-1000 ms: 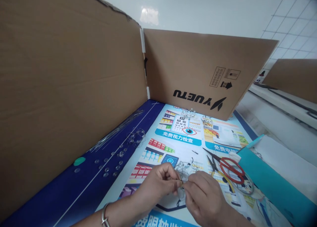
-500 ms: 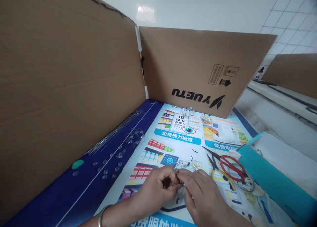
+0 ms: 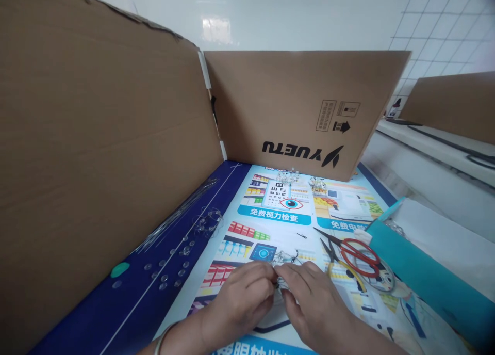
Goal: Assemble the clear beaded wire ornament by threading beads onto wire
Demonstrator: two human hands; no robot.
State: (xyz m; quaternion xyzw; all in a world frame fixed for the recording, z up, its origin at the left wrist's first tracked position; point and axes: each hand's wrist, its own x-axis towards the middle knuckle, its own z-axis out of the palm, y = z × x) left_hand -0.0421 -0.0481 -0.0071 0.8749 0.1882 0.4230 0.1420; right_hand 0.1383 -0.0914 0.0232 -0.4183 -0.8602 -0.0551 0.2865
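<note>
A small tangle of thin wire with clear beads (image 3: pixel 285 258) lies just beyond and between my hands, partly covered by the fingers. My left hand (image 3: pixel 244 293) is closed in a pinch at its near side, the back of the hand facing up. My right hand (image 3: pixel 314 297) has its fingers bent around the same wirework, with the tips almost meeting those of the left. What exactly sits between the fingertips is hidden. Right of my right hand, red-handled scissors (image 3: pixel 359 257) and yellow-handled pliers (image 3: pixel 352 275) lie close together.
Loose clear beads (image 3: pixel 164 279), a wire loop with beads (image 3: pixel 209 219) and straight wires (image 3: pixel 176 215) lie at left. More beaded wirework (image 3: pixel 288 176) sits at the back. Cardboard walls (image 3: pixel 301 97) stand behind and left. A teal box (image 3: pixel 429 275) is at right.
My left hand has rolled over, so the gap between its thumb and fingers no longer shows. My right hand has stayed almost in place. The whole view has shifted slightly.
</note>
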